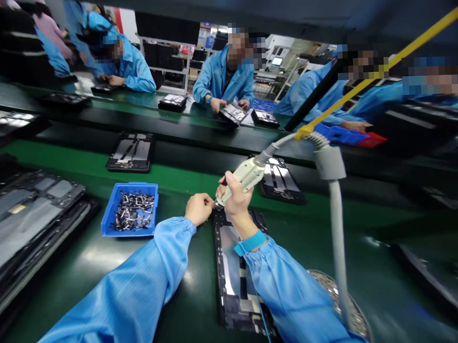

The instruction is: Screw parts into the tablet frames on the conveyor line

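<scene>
1. Centre frame, and the right hand (235, 197) has a firm, closed grip around a cream electric screwdriver (241, 179), its bit angled down and to the left!
2. Here comes the left hand (199, 208), right beside that bit with its fingers curled. Is that grip holding anything? Can't tell from this angle.
3. Below both hands, at lower centre, a black device frame (228, 286) lies flat on the green bench (85, 256), with the bit just over its top edge.
4. A blue wrist strap (250, 242) circles the right wrist.
5. Just left of the hands sits a blue plastic bin (129, 187), packed with small metal parts (134, 211).
6. At far left, a pile of dark panels (31, 223) fills the edge of the frame.
7. On the right, a grey hose (338, 237) drops past a round metal tray (340, 292).
8. Up top, across the bench, co-workers in blue smocks (225, 76) have frames of their own, one held in both hands.
</scene>
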Demonstrator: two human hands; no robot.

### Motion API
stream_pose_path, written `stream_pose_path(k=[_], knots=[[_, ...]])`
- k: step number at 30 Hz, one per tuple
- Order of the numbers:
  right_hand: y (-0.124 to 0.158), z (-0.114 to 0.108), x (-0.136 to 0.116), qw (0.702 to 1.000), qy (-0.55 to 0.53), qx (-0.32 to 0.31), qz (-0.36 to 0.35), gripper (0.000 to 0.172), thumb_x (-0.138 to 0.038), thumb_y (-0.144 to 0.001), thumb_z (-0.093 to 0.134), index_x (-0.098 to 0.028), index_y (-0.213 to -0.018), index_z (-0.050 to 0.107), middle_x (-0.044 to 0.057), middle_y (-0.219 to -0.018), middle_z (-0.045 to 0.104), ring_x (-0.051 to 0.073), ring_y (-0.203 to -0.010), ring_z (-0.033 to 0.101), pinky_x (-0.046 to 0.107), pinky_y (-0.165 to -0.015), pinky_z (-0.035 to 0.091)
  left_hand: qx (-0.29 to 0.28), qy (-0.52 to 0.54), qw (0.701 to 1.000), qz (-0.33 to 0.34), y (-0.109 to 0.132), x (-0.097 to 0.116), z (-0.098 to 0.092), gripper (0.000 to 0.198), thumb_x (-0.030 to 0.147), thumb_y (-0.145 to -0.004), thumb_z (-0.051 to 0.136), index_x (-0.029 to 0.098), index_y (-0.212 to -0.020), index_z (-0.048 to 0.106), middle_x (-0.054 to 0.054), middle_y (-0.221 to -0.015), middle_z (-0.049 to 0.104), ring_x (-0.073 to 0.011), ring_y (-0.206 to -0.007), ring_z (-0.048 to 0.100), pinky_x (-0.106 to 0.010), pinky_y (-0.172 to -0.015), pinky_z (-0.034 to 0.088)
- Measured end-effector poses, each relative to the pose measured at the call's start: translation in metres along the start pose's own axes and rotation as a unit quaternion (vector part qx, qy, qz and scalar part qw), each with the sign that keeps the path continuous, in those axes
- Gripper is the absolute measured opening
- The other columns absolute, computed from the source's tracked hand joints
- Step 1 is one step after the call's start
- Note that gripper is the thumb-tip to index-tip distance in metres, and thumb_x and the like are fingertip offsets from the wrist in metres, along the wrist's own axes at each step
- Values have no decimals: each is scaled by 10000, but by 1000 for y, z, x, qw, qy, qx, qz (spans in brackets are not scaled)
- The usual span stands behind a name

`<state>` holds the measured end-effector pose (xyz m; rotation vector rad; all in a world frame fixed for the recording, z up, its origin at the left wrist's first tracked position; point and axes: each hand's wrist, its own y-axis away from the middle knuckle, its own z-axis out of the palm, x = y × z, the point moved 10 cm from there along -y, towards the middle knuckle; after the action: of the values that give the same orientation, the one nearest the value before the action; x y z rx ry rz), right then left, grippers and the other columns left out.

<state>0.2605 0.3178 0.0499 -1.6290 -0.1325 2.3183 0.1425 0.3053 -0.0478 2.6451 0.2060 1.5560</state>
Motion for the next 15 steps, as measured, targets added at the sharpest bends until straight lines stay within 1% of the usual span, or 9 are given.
stream_pose_path(k=[3, 7, 9, 10, 11, 12, 13, 14, 15], knots=[[0, -1, -13, 999, -26, 17, -8, 370, -513, -636, 813, -192, -597, 633, -40, -375, 502, 113, -303, 452, 233, -336, 341, 16, -21, 1000, 2, 2, 1, -3, 123, 148, -873, 682, 175, -795, 773, -27, -777, 752, -154, -736, 681, -234, -726, 507], [5, -5, -60, 993, -108, 0, -37, 424, -589, -651, 793, -186, -670, 662, -57, -371, 439, 103, -312, 416, 238, -363, 347, 38, -52, 998, 11, 5, 9, -16, 92, 208, -886, 734, 178, -805, 766, -35, -813, 754, -173, -771, 708, -262, -762, 552], [15, -12, -84, 992, -122, -35, -23, 450, -616, -657, 786, -180, -718, 695, -56, -383, 420, 102, -341, 420, 237, -389, 373, 66, -67, 995, 26, 16, 18, -24, 65, 227, -909, 728, 176, -917, 766, -68, -990, 767, -195, -912, 723, -297, -864, 570], [22, -20, -94, 991, -121, -51, -13, 453, -618, -652, 793, -179, -727, 706, -48, -396, 427, 102, -354, 423, 238, -395, 386, 81, -85, 991, 57, 25, 26, -24, 102, 235, -922, 718, 175, -993, 759, -90, -1108, 756, -212, -1020, 713, -322, -934, 566], [29, -29, -102, 991, -116, -67, 0, 455, -618, -644, 805, -180, -728, 719, -34, -407, 441, 106, -366, 429, 242, -394, 400, 88, -114, 983, 112, 39, 38, -18, 154, 257, -933, 711, 174, -1059, 745, -108, -1206, 732, -231, -1117, 689, -350, -993, 555], [38, -41, -106, 991, -104, -85, 17, 449, -610, -639, 821, -181, -736, 734, -17, -422, 463, 117, -383, 450, 247, -392, 416, 83, -152, 966, 190, 59, 52, -3, 197, 293, -940, 710, 176, -1096, 731, -117, -1257, 714, -246, -1178, 665, -374, -1032, 544], [47, -56, -110, 991, -92, -97, 23, 431, -594, -635, 835, -186, -745, 749, -7, -425, 473, 131, -391, 470, 261, -392, 441, 69, -194, 937, 282, 84, 64, 20, 220, 335, -944, 710, 181, -1101, 725, -116, -1260, 716, -254, -1197, 655, -390, -1049, 539], [54, -76, -112, 993, -77, -91, 22, 399, -573, -668, 830, -193, -771, 763, 2, -439, 487, 146, -410, 498, 274, -402, 467, 44, -240, 892, 380, 115, 72, 51, 235, 387, -941, 713, 188, -1065, 726, -104, -1210, 737, -259, -1165, 667, -403, -1037, 548], [61, -96, -112, 993, -63, -93, 18, 378, -554, -687, 825, -197, -799, 774, 14, -456, 504, 160, -420, 514, 284, -395, 476, 29, -268, 850, 453, 146, 72, 80, 226, 412, -948, 703, 202, -1028, 728, -81, -1153, 760, -244, -1108, 687, -398, -1029, 553]])
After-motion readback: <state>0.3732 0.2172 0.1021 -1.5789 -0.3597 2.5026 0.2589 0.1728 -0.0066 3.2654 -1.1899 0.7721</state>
